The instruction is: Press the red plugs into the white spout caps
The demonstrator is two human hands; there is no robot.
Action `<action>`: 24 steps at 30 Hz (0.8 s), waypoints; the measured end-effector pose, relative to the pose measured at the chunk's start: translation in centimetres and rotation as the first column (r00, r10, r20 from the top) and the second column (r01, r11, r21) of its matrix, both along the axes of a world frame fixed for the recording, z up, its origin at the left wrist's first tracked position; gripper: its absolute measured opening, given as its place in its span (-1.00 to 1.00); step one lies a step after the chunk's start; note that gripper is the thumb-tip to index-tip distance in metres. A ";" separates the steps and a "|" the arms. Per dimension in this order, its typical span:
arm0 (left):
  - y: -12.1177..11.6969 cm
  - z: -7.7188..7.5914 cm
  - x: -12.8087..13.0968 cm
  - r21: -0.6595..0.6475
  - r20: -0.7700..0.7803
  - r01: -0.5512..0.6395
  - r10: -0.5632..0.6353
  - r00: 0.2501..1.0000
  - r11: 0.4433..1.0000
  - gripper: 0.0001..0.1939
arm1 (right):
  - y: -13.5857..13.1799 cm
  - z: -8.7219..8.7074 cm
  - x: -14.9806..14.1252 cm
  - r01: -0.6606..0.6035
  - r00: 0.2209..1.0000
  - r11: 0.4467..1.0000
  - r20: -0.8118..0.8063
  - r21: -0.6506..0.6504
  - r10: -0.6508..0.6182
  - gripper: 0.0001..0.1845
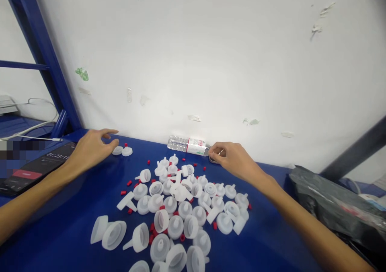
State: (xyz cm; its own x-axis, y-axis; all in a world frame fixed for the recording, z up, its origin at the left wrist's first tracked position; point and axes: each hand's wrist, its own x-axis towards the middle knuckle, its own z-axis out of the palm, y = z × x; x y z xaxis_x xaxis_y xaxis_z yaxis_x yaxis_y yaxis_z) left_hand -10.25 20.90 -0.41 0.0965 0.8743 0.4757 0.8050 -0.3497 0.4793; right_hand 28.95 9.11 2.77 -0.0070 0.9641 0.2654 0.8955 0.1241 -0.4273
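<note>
My left hand (93,148) hovers at the far left of the table, thumb and fingers apart, nothing between them. Just past its fingertips are two white plastic caps (127,151); the right one has a red tip on its spout. My right hand (229,156) has curled fingers pinched at the neck end of a clear plastic bottle (181,144), which lies on its side by the wall. A small dark-edged thing (213,160) shows under those fingers; what they grip is unclear. Between my arms spreads a pile of white spouted caps (170,204) with small red tips (123,192) scattered among them.
A phone (39,165) showing a running timer lies on the left, beside a white cable (30,128). A dark plastic bag (331,199) sits on the right. The white wall (193,62) rises behind the blue table (81,215); a blue metal post (45,50) stands at left.
</note>
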 end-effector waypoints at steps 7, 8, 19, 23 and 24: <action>-4.5 0.7 5.2 -0.027 -0.070 0.312 -0.313 0.947 0.950 -0.64 | -0.2 -0.6 -1.4 -0.041 0.997 0.999 0.061 -0.017 0.042 -0.80; -4.8 0.4 5.7 -0.052 -0.074 0.356 -0.360 0.930 0.933 -0.62 | -0.1 -0.8 -1.4 -0.043 0.996 0.999 0.075 -0.027 0.045 -0.80; -4.9 -1.7 7.0 -0.175 -0.035 0.441 -0.453 0.891 0.880 -0.65 | 1.1 -3.4 -0.5 -0.017 0.994 0.992 0.109 -0.128 0.031 -0.93; -5.4 -1.2 7.2 -0.168 0.024 0.437 -0.440 0.898 0.883 -0.74 | 1.2 -3.5 -0.5 -0.006 0.996 0.994 0.088 -0.110 0.015 -0.89; -5.5 -1.0 7.2 -0.168 0.048 0.437 -0.436 0.899 0.883 -0.74 | 1.2 -3.3 -0.5 -0.005 0.997 0.995 0.077 -0.096 0.012 -0.88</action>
